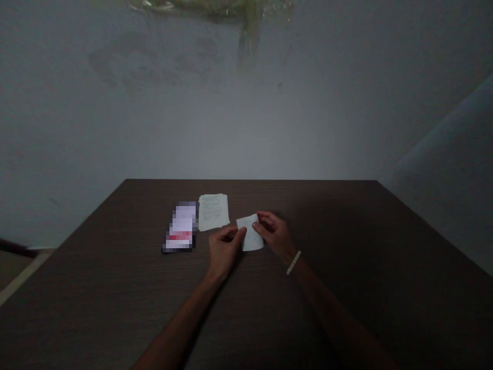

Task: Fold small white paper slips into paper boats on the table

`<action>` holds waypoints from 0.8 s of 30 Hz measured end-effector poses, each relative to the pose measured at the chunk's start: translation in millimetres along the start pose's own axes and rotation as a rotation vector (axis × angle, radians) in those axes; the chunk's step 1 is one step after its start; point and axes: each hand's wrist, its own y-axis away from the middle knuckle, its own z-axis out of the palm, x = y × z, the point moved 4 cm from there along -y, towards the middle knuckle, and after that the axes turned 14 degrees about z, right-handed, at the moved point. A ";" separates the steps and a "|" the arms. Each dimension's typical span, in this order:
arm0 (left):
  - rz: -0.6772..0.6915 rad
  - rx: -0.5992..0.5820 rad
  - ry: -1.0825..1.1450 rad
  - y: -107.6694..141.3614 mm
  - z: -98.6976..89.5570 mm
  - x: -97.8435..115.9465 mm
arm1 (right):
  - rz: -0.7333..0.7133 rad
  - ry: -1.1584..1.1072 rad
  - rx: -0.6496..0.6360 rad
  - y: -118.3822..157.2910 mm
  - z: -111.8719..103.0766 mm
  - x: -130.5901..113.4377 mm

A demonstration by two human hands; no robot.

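Note:
A small sheet of white paper [251, 238] with lines of writing is held up between both hands, over the table. My left hand [224, 250] pinches its left edge, thumb on the front. My right hand [278, 235] grips its upper right side, also with the thumb on the front; a pale beaded bracelet [294, 262] circles that wrist. Just beyond my left hand lies a stack of printed papers [213, 211], its edges slightly uneven. To the left of the stack is a phone [182, 226] with a lit, pixelated screen.
The dark brown wooden table [115, 288] reaches back to a grey wall [246, 118]. Stains mark the wall, and shiny tape [215, 10] is stuck along its top. Deep shadow covers the table's right side.

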 end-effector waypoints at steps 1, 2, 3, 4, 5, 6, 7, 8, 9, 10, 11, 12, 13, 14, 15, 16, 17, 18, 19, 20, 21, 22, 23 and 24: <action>-0.009 0.002 0.007 2.0 -0.7 -1.1 | 0.013 -0.012 -0.001 3.4 2.1 2.3; -0.017 0.002 0.011 3.7 -1.3 -2.0 | 0.018 -0.018 0.007 6.5 3.5 4.2; -0.023 0.001 0.015 5.2 -2.0 -2.8 | 0.023 -0.019 0.012 9.2 4.7 5.9; -0.027 -0.003 0.018 6.6 -2.7 -3.4 | 0.025 -0.028 0.013 11.6 5.8 7.5; -0.029 -0.008 0.022 7.8 -3.3 -4.1 | 0.025 -0.034 0.011 13.8 6.9 9.1; -0.029 -0.015 0.026 8.8 -4.1 -4.9 | 0.025 -0.039 0.013 15.9 7.6 10.8; -0.029 -0.022 0.030 9.8 -4.9 -5.8 | 0.025 -0.045 0.018 17.8 8.2 12.7; -0.028 -0.029 0.035 10.8 -5.8 -6.9 | 0.027 -0.051 0.026 19.8 8.5 14.7; -0.028 -0.036 0.042 11.7 -6.7 -8.1 | 0.029 -0.057 0.038 21.8 8.6 16.9; -0.027 -0.042 0.049 12.6 -7.7 -9.3 | 0.034 -0.064 0.049 23.8 8.5 19.1; -0.027 -0.050 0.056 13.5 -8.5 -10.3 | 0.038 -0.071 0.058 25.7 8.2 21.2; -0.028 -0.057 0.061 14.3 -9.2 -11.1 | 0.042 -0.078 0.065 27.5 7.8 23.0; -0.029 -0.063 0.062 15.0 -9.8 -11.5 | 0.044 -0.081 0.072 29.2 7.2 24.6; -0.030 -0.068 0.057 15.6 -10.3 -11.6 | 0.046 -0.083 0.077 30.6 6.5 25.8; -0.032 -0.073 0.047 16.1 -10.7 -11.4 | 0.047 -0.082 0.079 31.6 5.9 26.8; -0.034 -0.076 0.035 16.5 -11.0 -10.9 | 0.048 -0.079 0.078 32.4 5.2 27.5; -0.035 -0.077 0.021 16.9 -11.2 -10.2 | 0.050 -0.076 0.076 32.9 4.7 28.1; -0.032 -0.077 0.007 17.1 -11.5 -9.3 | 0.053 -0.072 0.072 33.2 4.3 28.6; -0.027 -0.081 -0.004 17.3 -11.5 -8.4 | 0.056 -0.071 0.068 33.3 4.0 29.2; -0.019 -0.084 -0.013 17.4 -11.6 -7.4 | 0.060 -0.073 0.065 33.2 3.8 29.7; -0.011 -0.090 -0.022 17.4 -11.4 -6.6 | 0.061 -0.076 0.063 33.1 3.6 30.2; -0.002 -0.097 -0.031 17.4 -11.2 -5.8 | 0.060 -0.082 0.063 32.9 3.5 30.6; 0.008 -0.102 -0.042 17.4 -11.1 -5.2 | 0.057 -0.088 0.062 32.7 3.6 30.9; 0.017 -0.105 -0.054 17.3 -11.0 -4.6 | 0.053 -0.095 0.060 32.5 3.7 31.0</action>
